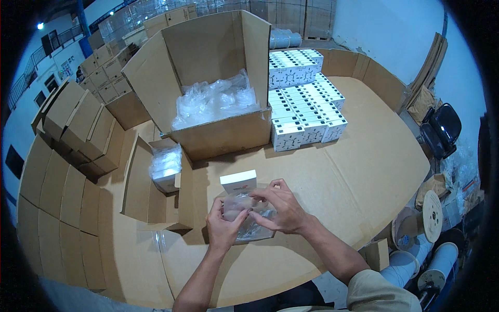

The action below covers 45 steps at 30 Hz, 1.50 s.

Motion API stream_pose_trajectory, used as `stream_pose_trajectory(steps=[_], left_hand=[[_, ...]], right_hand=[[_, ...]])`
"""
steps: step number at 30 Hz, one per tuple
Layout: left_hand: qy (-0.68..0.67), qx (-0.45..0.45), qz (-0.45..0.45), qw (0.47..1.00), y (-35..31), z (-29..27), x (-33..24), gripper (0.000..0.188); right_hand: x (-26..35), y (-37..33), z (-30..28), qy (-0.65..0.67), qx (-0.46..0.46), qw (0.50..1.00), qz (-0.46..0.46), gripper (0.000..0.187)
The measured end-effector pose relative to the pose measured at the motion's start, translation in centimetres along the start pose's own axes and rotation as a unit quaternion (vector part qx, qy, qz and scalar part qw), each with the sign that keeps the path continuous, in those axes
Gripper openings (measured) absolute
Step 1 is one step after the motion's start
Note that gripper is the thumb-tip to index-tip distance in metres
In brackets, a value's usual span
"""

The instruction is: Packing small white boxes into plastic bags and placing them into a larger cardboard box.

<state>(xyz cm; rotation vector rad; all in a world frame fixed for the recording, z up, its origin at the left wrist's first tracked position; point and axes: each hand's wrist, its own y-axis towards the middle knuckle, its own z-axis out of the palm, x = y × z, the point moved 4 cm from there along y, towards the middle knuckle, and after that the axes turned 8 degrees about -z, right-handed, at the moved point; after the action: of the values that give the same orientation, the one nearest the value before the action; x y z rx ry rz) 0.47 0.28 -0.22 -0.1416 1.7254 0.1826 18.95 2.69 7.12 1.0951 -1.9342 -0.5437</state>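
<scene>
Both my hands are at a clear plastic bag, which hangs crumpled between them above the table. My left hand pinches its near side between thumb and fingers. Curled over the right part of the bag, my right hand has thumb and fingertips closed on the film. A small white box stands just beyond the bag, its lower part hidden. More clear film shows beneath my hands, over something pale that I cannot make out.
A tall carton holds loose clear bags. Left of my hands, an open carton contains bagged white boxes. Stacked white boxes stand back right. Brown cartons line the left; spools lie at right.
</scene>
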Motion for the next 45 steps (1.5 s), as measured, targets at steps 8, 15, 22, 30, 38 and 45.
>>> stream_pose_trajectory(steps=[8,15,22,30,38,45], left_hand=[[0.045,0.088,-0.009,0.995,-0.4,0.3,-2.6,0.051],[0.108,0.137,-0.066,0.982,-0.5,0.0,-2.4,0.05],[0.095,0.107,-0.068,0.987,-0.1,-0.1,-1.5,0.055],[0.03,0.072,-0.081,0.994,0.6,-1.2,-0.6,0.06],[0.023,0.061,-0.098,0.993,0.6,-1.8,-1.2,0.055],[0.002,0.077,-0.095,0.993,0.5,-1.4,-1.5,0.051]], right_hand=[[-1.5,-0.7,0.4,0.035,0.042,0.998,0.03,0.017],[-0.9,-0.2,0.1,0.105,0.047,0.992,0.043,0.006],[-2.5,-0.8,-0.7,0.075,-0.046,0.995,0.05,0.011],[-8.3,-1.4,-0.3,0.237,-0.155,0.937,0.203,0.031],[-7.7,-1.1,2.0,0.296,0.0,0.932,0.208,0.058],[-7.6,-1.1,2.0,0.24,-0.015,0.951,0.194,0.051]])
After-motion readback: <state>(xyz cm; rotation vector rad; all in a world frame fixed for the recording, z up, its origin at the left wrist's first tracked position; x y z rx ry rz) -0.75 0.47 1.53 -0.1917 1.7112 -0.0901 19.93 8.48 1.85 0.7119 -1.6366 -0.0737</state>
